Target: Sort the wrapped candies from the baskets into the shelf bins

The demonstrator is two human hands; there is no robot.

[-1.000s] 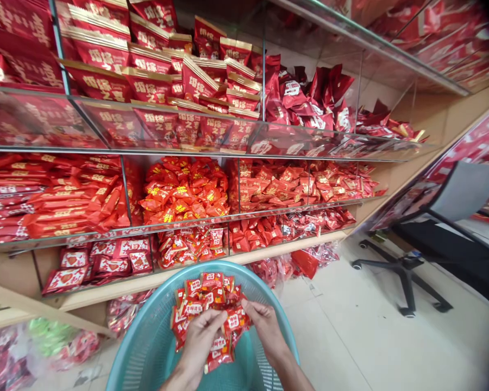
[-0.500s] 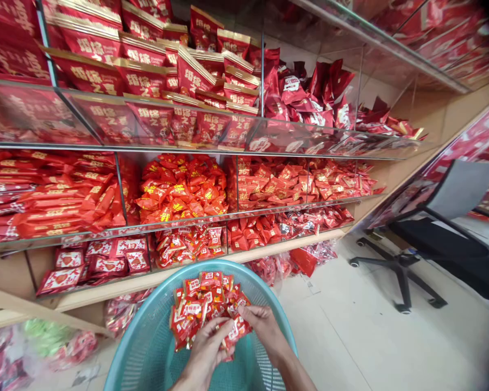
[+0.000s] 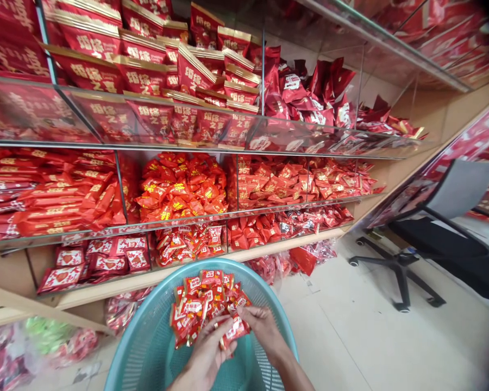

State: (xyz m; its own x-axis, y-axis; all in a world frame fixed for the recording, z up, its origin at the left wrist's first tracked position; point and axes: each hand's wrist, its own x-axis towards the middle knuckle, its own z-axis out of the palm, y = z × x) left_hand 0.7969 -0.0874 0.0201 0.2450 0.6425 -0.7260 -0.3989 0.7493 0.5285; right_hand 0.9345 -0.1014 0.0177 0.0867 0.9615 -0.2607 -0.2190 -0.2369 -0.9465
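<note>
Both hands are over a teal plastic basket (image 3: 124,347), with a red candy packet (image 3: 234,328) between them. My left hand (image 3: 207,347) is closed on the packet's near left side, a ring on one finger. My right hand (image 3: 261,326) pinches its upper right corner. Beyond the fingers, a pile of small red and gold candy packets (image 3: 193,307) lies inside the basket. Part of the held packet is covered by the fingers.
Behind the basket stands a shelf (image 3: 252,251) with clear dividers, its bins full of red packets (image 3: 183,184). Bags of sweets (image 3: 49,336) lie on the floor at lower left. An office chair (image 3: 444,233) is at right on the tiled floor (image 3: 338,331).
The held packet has turned and lifted slightly, so more of its printed face shows between the hands. Both hands stay in nearly the same place.
</note>
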